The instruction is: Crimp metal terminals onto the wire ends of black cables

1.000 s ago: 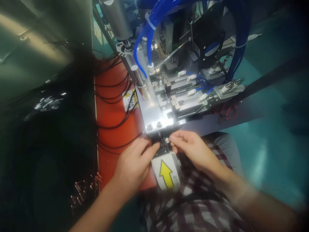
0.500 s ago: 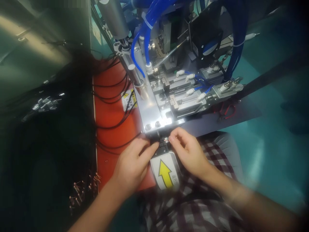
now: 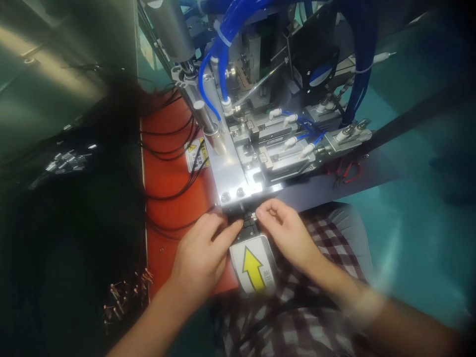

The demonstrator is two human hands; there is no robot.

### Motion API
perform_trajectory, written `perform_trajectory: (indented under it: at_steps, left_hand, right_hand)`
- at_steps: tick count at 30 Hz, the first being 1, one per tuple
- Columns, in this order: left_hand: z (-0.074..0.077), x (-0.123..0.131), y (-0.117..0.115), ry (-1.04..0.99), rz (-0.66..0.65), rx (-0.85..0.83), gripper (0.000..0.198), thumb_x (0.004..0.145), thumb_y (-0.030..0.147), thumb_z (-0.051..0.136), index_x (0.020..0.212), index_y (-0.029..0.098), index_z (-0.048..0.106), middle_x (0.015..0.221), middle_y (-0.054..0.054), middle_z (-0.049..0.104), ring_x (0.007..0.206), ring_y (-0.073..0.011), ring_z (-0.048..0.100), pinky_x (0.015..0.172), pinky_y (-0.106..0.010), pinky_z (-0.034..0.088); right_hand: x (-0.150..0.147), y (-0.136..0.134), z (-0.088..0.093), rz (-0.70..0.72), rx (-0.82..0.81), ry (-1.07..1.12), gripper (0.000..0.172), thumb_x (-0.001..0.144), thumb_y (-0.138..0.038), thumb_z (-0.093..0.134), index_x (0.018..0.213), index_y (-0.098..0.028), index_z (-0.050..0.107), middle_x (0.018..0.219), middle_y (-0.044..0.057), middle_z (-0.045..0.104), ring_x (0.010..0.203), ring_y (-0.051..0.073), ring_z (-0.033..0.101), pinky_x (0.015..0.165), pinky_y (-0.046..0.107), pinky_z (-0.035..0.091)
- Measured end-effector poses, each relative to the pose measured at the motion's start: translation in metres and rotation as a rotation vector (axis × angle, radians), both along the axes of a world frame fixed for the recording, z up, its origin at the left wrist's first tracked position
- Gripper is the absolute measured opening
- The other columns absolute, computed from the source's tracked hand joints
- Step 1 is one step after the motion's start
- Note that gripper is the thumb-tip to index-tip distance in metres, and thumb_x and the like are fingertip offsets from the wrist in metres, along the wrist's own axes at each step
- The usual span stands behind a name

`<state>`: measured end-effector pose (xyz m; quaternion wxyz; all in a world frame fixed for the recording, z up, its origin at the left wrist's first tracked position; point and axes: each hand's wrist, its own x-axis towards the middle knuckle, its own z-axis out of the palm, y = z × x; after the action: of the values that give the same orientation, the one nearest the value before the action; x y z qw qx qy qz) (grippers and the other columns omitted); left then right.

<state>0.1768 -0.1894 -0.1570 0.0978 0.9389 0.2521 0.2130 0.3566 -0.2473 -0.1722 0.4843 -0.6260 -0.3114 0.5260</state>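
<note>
My left hand point(image 3: 203, 253) lies over the edge of the orange surface, its thumb reaching to a small black fixture point(image 3: 250, 229) and its other fingers curled. What its fingers hold, if anything, is hidden. A black cable point(image 3: 186, 228) runs close by its knuckles. On the fixture's other side, my right hand point(image 3: 288, 233) has thumb and forefinger pinched on a small shiny piece point(image 3: 253, 216), too small to make out fully. Just below the fixture sits a white plate with a yellow arrow point(image 3: 253, 267). A metal press block point(image 3: 232, 173) stands right above the fingertips.
Blue air hoses point(image 3: 238, 25) and pneumatic cylinders point(image 3: 286, 158) fill the machine behind. Several black cables cross the orange surface point(image 3: 174, 173). Shiny small parts point(image 3: 67, 161) and cable ends point(image 3: 124, 297) lie at left. Red-handled pliers point(image 3: 349, 172) rest at right.
The whole view has shifted slightly left. Both hands keep nearly the same pose at the fixture, and the small shiny piece stays at the right fingertips.
</note>
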Motion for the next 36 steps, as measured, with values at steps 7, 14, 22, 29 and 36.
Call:
perform_trajectory:
  at_steps: [7, 14, 22, 29, 36]
  left_hand:
    - [0.001, -0.001, 0.0, -0.007, 0.008, -0.033, 0.028, 0.089, 0.002, 0.047, 0.107, 0.01, 0.067, 0.087, -0.011, 0.058, 0.079, -0.0188, 0.056, 0.064, -0.03, 0.05]
    - [0.002, -0.003, 0.003, -0.06, 0.072, -0.172, 0.021, 0.089, 0.005, 0.051, 0.103, 0.014, 0.063, 0.087, -0.006, 0.059, 0.081, -0.0151, 0.058, 0.072, -0.026, 0.049]
    - [0.014, -0.029, 0.006, 0.005, 0.106, -0.365, 0.015, 0.091, 0.011, 0.05, 0.099, 0.018, 0.062, 0.093, -0.005, 0.062, 0.087, -0.0159, 0.06, 0.077, -0.027, 0.05]
    - [0.006, -0.034, 0.002, 0.003, 0.078, -0.14, 0.024, 0.09, 0.004, 0.045, 0.1, 0.016, 0.064, 0.091, -0.006, 0.061, 0.083, -0.0144, 0.06, 0.073, -0.024, 0.051]
    - [0.004, -0.045, 0.005, 0.013, 0.131, -0.042, 0.027, 0.09, 0.007, 0.05, 0.104, 0.02, 0.068, 0.088, -0.005, 0.06, 0.08, -0.0156, 0.058, 0.07, -0.027, 0.049]
  right_hand:
    - [-0.001, 0.002, -0.003, -0.012, -0.042, 0.273, 0.031, 0.086, -0.039, 0.06, 0.067, -0.019, 0.047, 0.051, -0.008, 0.043, 0.049, 0.009, 0.038, 0.052, 0.023, 0.032]
    - [-0.004, 0.001, -0.005, -0.057, -0.025, 0.249, 0.03, 0.083, -0.041, 0.063, 0.068, -0.019, 0.048, 0.052, -0.009, 0.042, 0.05, 0.009, 0.036, 0.052, 0.024, 0.03]
    - [-0.003, 0.001, -0.003, -0.048, -0.001, 0.221, 0.03, 0.082, -0.042, 0.062, 0.067, -0.021, 0.047, 0.051, -0.009, 0.041, 0.048, 0.01, 0.036, 0.052, 0.025, 0.03]
    - [-0.002, -0.001, -0.006, -0.037, 0.03, 0.107, 0.03, 0.083, -0.039, 0.061, 0.066, -0.021, 0.046, 0.052, -0.008, 0.043, 0.049, 0.01, 0.038, 0.052, 0.025, 0.031]
    - [-0.001, 0.002, -0.005, -0.021, 0.008, 0.163, 0.032, 0.079, -0.044, 0.062, 0.064, -0.021, 0.047, 0.048, -0.009, 0.043, 0.046, 0.009, 0.037, 0.051, 0.025, 0.032]
